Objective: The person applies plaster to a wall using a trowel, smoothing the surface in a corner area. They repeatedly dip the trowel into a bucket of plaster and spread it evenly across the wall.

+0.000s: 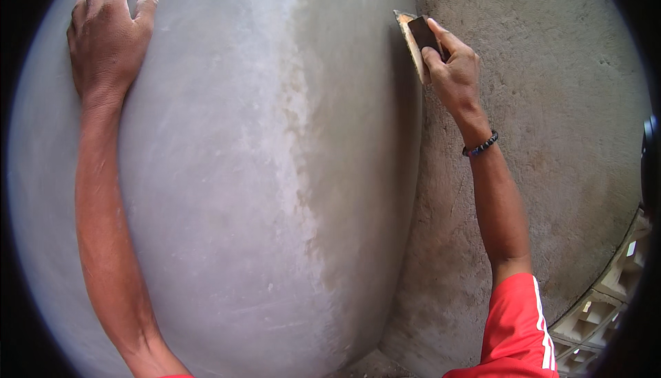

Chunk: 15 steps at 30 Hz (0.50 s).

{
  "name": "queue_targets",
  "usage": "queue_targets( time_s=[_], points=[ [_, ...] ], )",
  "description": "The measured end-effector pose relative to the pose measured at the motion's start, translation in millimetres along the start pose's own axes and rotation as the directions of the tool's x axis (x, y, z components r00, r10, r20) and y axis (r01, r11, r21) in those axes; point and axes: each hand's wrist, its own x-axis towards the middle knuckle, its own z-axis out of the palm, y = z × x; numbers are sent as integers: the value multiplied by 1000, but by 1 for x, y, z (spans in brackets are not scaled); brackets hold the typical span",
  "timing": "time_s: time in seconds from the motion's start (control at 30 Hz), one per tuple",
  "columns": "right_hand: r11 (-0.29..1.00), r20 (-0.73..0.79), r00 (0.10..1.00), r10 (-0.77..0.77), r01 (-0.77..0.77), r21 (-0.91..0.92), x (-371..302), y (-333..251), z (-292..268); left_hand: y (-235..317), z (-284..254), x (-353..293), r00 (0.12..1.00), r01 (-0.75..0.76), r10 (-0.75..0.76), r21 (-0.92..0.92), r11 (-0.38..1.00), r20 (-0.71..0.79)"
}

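Note:
A smooth grey plastered wall face (200,171) bulges in front of me, with a darker, damp-looking band (351,144) along its right side. My left hand (110,40) rests on the pale part at the upper left, thumb and fingers open, holding nothing. High up at the wall's right edge, my right hand (453,71) grips a plastering trowel (412,46) by its dark block handle. The trowel's thin blade, crusted with plaster, is tilted with its edge toward the damp band. I cannot tell whether the blade touches the surface.
To the right of the edge stands a rougher brown-grey wall surface (551,116). Pale perforated blocks (589,317) lie at the lower right. A dark object shows at the far right rim. Some ground (375,365) is visible at the bottom, between the two surfaces.

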Motion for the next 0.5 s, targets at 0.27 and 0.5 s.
queue_targets(
  time_s=[0.27,0.5],
  points=[
    [999,17,999,-38,38,20,119,-44,0,0,1,-1,1000,-7,7,19,1000,-11],
    [999,15,999,-36,37,-31,-49,-3,15,-15,31,2,999,-33,33,19,999,-43]
  ],
)
